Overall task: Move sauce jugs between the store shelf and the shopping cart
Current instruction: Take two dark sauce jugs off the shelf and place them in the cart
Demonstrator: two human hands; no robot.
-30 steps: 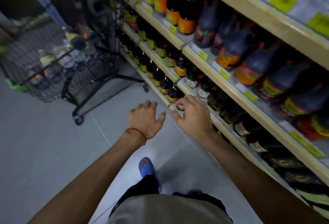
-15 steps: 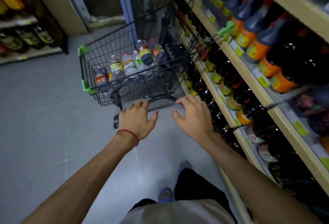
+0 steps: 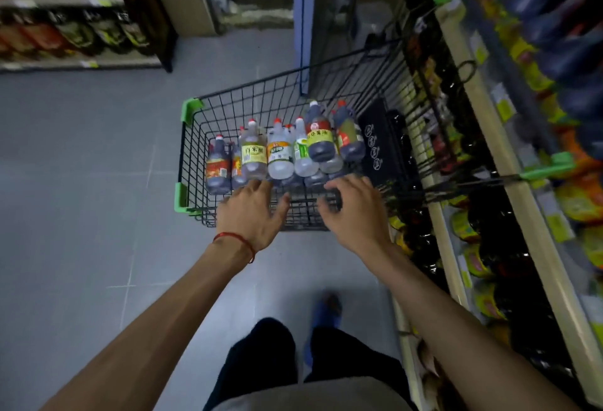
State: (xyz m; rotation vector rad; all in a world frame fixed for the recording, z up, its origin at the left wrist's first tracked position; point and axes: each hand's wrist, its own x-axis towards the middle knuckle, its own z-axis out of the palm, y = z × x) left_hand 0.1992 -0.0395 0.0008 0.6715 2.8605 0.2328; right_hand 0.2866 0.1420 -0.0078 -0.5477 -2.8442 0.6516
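A black wire shopping cart (image 3: 192, 162) with green corner guards stands on the grey floor straight ahead. Several sauce and vinegar jugs (image 3: 280, 152) lie side by side in its basket, some clear, some dark, all with red caps. My left hand (image 3: 251, 211) reaches over the cart's near rim with fingers spread, just short of the jugs and holding nothing. My right hand (image 3: 354, 210) hovers beside it over the same rim, fingers loosely bent and empty. The store shelf (image 3: 483, 123) runs along the right, filled with dark bottles.
The cart's right side sits close against the shelf on the right. Another shelf (image 3: 78, 35) of packaged goods stands at the far left. A blue pillar (image 3: 301, 18) rises behind the cart. Open grey floor lies to the left.
My view has turned from the shelf to the cart, which is much nearer now. Both hands have moved forward from beside the shelf to above the cart's near rim, still empty.
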